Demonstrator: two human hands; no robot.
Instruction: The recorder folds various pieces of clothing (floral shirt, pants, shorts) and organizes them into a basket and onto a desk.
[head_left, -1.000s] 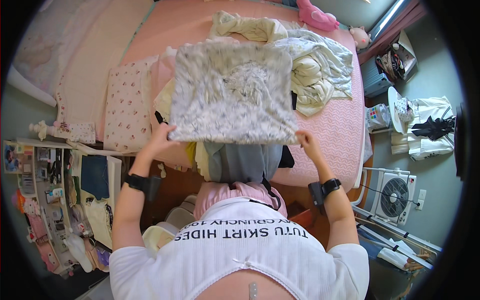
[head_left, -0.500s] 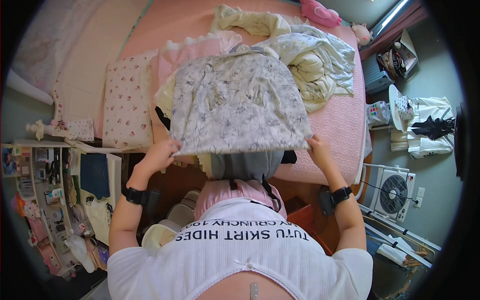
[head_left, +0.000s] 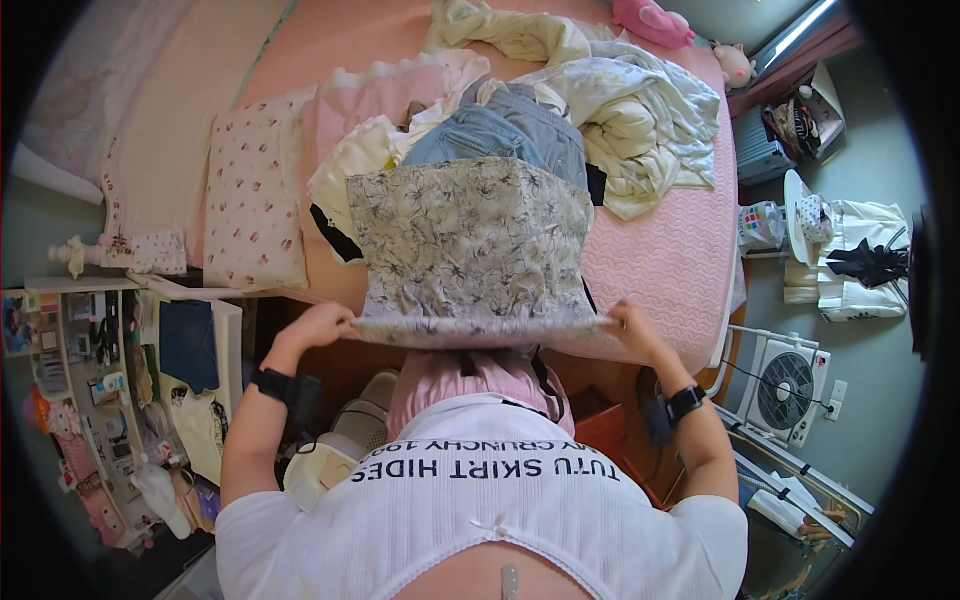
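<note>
A pale grey garment (head_left: pixel 470 240) with a dark floral print is stretched between my hands at the bed's near edge. Its exact kind cannot be made out. My left hand (head_left: pixel 328 324) pinches the near left corner, and my right hand (head_left: pixel 634 328) pinches the near right corner. The near edge hangs just in front of my pink bottoms (head_left: pixel 470 378). Its far part lies over a pile of clothes, where blue denim (head_left: pixel 475 137) and a cream garment (head_left: pixel 350 165) show. Black cloth (head_left: pixel 335 232) pokes out on the left.
A pink bed (head_left: pixel 660 270) carries the pile. Left of it lies a cherry-print pillow (head_left: pixel 255 190); a crumpled cream quilt (head_left: pixel 650 120) is at the far right. A cluttered shelf (head_left: pixel 105 410) stands left, a box fan (head_left: pixel 785 390) right.
Both hands have drawn the garment's near edge toward me and slightly lower. Its far edge has dropped nearer, uncovering the denim on the pile.
</note>
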